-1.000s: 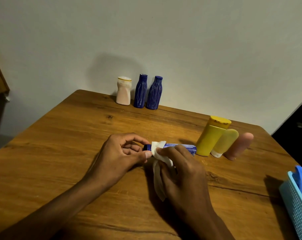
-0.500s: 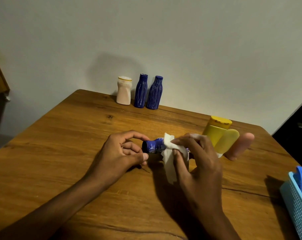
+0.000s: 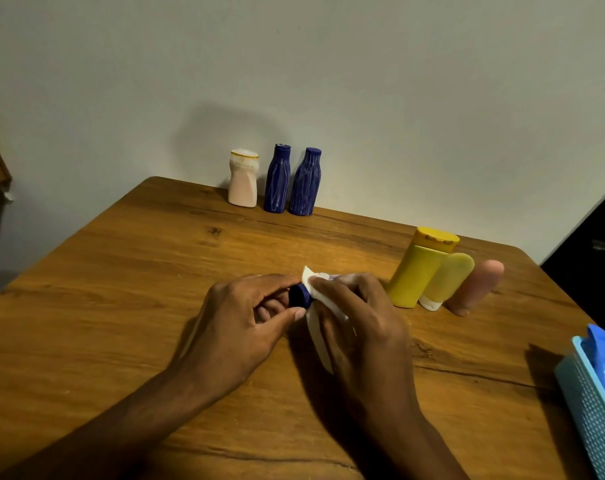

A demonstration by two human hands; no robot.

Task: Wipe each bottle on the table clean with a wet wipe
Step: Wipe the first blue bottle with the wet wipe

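Blue bottle (image 3: 303,295) lies on its side near the middle of the wooden table (image 3: 121,289), its dark cap end toward nine o'clock; the left hand (image 3: 238,327) pinches that cap between thumb and forefinger; the right hand (image 3: 360,323) curls over the body, pressing the white wet wipe (image 3: 320,306) round it, so most of the bottle is hidden. At two o'clock lie a yellow bottle (image 3: 419,271), a pale yellow tube (image 3: 446,280) and a pink tube (image 3: 476,287), side by side; at twelve o'clock stand a white bottle (image 3: 244,180) and two upright blue bottles (image 3: 277,180); a light blue basket (image 3: 595,403) sits at four o'clock.
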